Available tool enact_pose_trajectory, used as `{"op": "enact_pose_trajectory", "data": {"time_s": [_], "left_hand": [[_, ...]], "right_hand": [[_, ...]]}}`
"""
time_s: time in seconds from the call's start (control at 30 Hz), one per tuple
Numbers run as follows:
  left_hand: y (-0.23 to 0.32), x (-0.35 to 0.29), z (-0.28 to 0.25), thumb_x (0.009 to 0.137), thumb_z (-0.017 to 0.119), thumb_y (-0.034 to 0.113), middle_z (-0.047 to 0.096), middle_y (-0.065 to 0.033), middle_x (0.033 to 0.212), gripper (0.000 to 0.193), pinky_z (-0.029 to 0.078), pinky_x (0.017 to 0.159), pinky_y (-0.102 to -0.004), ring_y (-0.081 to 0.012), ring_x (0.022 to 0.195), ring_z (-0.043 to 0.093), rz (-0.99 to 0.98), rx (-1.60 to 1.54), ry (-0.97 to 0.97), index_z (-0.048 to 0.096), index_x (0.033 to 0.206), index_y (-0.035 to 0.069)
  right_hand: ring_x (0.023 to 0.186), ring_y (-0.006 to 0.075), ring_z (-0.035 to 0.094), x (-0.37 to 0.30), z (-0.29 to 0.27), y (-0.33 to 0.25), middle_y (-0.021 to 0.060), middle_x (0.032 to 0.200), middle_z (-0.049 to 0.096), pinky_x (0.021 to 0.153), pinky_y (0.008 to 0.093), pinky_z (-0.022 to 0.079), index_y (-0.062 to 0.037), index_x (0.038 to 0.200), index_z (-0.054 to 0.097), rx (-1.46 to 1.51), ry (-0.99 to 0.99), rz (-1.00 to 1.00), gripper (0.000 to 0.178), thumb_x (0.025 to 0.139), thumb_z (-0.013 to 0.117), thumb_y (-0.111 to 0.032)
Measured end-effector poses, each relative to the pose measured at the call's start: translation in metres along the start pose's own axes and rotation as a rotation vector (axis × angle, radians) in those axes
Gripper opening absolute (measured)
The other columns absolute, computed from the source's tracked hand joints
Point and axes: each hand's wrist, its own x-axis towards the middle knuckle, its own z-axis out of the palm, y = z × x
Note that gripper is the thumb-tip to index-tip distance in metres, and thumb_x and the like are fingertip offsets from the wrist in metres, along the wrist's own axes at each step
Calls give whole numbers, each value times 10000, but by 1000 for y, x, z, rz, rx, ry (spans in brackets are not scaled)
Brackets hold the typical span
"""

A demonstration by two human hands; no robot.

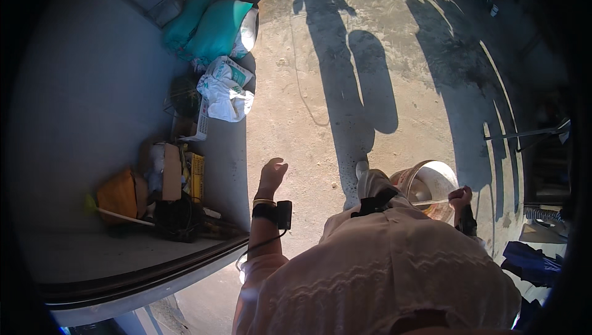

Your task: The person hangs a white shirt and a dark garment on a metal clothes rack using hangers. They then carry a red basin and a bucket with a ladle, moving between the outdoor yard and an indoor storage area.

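Observation:
My right hand (460, 197) is closed on the thin wire handle of a bucket (441, 177), which hangs tilted beside my right leg. The bucket has a pale, sunlit inside and a worn reddish-brown outside; part of it is behind my leg and clothing. Out to the left, my left hand (272, 174) hangs over the concrete floor with its fingers loosely curled and apart, holding nothing. A bangle and a black strapped device with a cable are on that wrist.
Along the left wall lie green sacks (217, 29), a white sack (225, 91), a yellow crate (197, 176) and an orange-brown container (117, 194). A metal bar (524, 132) juts in from the right. Dark blue cloth (531, 264) lies at lower right. My long shadow crosses the floor.

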Motion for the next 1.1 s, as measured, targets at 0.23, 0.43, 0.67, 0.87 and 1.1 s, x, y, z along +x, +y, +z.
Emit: {"op": "enact_pose_trajectory", "data": {"time_s": [0.23, 0.43, 0.67, 0.87, 1.1], "left_hand": [[87, 271, 2, 765, 634, 223, 630, -150, 864, 342, 481, 704, -302, -224, 807, 615, 168, 193, -148, 555, 1029, 21], [68, 416, -34, 788, 617, 250, 626, -119, 872, 348, 494, 649, -294, -210, 760, 625, -310, -85, -328, 553, 1034, 13], [52, 679, -84, 821, 545, 192, 630, -95, 871, 261, 480, 551, -275, -180, 698, 629, -389, -265, -75, 542, 1016, 19], [192, 996, -142, 750, 562, 78, 623, -126, 785, 236, 500, 611, -281, -193, 657, 615, -174, -373, 81, 565, 952, -42], [287, 1339, -134, 762, 600, 175, 625, -148, 791, 294, 475, 646, -295, -214, 711, 615, 103, -99, -71, 564, 992, -5]], "right_hand": [[353, 71, 230, 83, 303, 61, -66, 409, 241, 367, 227, 201, -169, 496, 347, -88, -163, 12, 332, 755, 550, -212], [357, 97, 252, 129, 583, 85, -52, 429, 284, 373, 236, 212, -157, 531, 376, -276, -139, -37, 299, 751, 570, -212], [383, 104, 273, 219, 904, 112, -40, 439, 299, 404, 246, 246, -149, 514, 373, -228, -288, -150, 316, 764, 562, -189], [426, 106, 263, 272, 1126, 121, -33, 454, 270, 461, 254, 256, -147, 506, 353, 11, -490, -78, 334, 783, 537, -172], [426, 105, 213, 389, 1396, 151, -26, 460, 212, 472, 253, 228, -133, 516, 318, 127, -871, 34, 315, 750, 529, -131]]}}
